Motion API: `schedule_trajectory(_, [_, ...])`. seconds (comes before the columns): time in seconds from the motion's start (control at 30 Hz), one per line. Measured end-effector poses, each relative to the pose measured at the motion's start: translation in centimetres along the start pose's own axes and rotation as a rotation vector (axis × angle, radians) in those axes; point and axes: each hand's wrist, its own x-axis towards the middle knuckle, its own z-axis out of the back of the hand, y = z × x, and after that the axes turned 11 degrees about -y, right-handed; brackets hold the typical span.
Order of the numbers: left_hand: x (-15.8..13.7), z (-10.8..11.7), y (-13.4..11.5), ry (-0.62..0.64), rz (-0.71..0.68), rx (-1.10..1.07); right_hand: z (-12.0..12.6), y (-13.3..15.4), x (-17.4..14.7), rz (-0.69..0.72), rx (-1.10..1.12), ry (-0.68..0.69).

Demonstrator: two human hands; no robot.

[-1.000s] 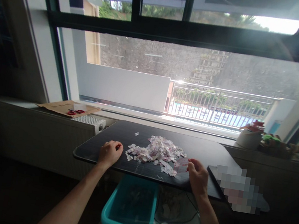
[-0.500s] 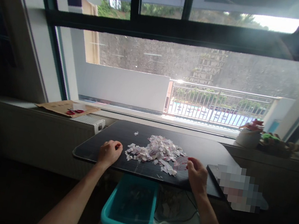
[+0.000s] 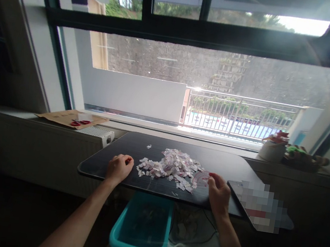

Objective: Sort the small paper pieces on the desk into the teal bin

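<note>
A heap of small torn white paper scraps (image 3: 177, 163) lies in the middle of the dark tabletop (image 3: 221, 161). My right hand (image 3: 219, 192) pinches a thin, see-through plastic piece (image 3: 201, 178) with a rounded edge and faint reddish marks, much like a protractor. That piece is at the right edge of the heap, against the scraps. To the left of the heap, my left hand (image 3: 119, 169) rests at the table with its fingers curled closed. What it holds, if anything, is hidden. A tiny group of scraps (image 3: 149, 146) lies apart near the back.
A turquoise bin (image 3: 138, 240) stands below the table's front edge, with some bits inside. Red-handled scissors (image 3: 80, 123) lie on brown paper (image 3: 56, 116) at the left sill. A dark flat object (image 3: 237, 193), partly blurred out, is at the right. A white pot (image 3: 272, 151) stands on the sill.
The clear plastic piece has tilted slightly in my right hand and shows more of its curved edge. My left hand holds the same pose. The whole view has shifted a little.
</note>
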Motion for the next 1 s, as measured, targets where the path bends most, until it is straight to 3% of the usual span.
schedule_trajectory(0.13, [0.0,-0.2,0.2,0.002,-0.009,-0.003,0.2,0.2,-0.1,0.006,0.022,0.071])
schedule_trajectory(0.47, [0.0,-0.4,0.3,-0.007,-0.007,0.005,0.1,0.0,-0.2,-0.011,-0.032,-0.037])
schedule_trajectory(1.0, [0.0,-0.1,0.1,0.011,-0.005,0.006,1.9,-0.2,-0.4,0.039,-0.016,0.021])
